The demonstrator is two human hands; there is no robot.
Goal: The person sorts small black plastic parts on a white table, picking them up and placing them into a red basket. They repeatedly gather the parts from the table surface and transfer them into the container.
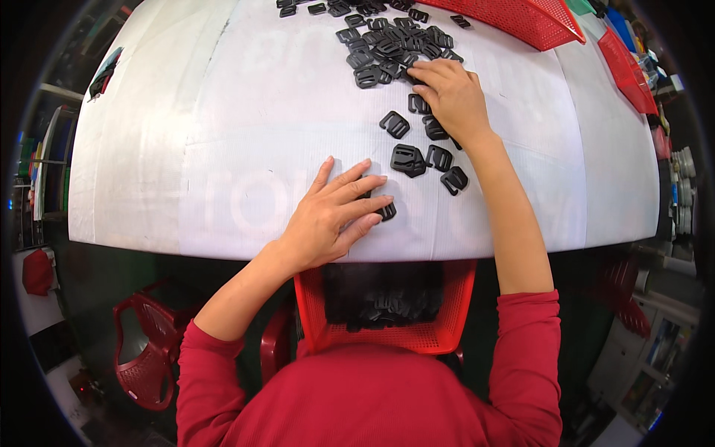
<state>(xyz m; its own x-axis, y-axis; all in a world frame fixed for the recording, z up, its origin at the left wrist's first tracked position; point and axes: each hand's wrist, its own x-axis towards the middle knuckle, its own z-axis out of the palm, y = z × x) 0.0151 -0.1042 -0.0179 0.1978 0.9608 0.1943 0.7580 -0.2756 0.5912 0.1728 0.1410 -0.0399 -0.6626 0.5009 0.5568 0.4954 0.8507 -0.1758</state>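
Observation:
Near the front edge of the table, my left hand (331, 216) lies with its fingers spread over a black plastic buckle (386, 211), which they partly cover. My right hand (454, 97) reaches to the near right side of a heap of the same black buckles (387, 48). Its fingers are slightly bent, the fingertips touching the heap's edge and the thumb a little apart. Between the two hands lie several loose slotted buckles, among them one at the left (395, 125) and a pair that overlap (408, 159). My right hand and wrist hide part of others.
A red perforated basket (521, 22) stands at the far right of the white table (246, 112), with another red basket (628, 71) beyond its right edge. Below the front edge, a red basket (387, 346) holds more black pieces. A dark red chair (153, 350) is at the lower left.

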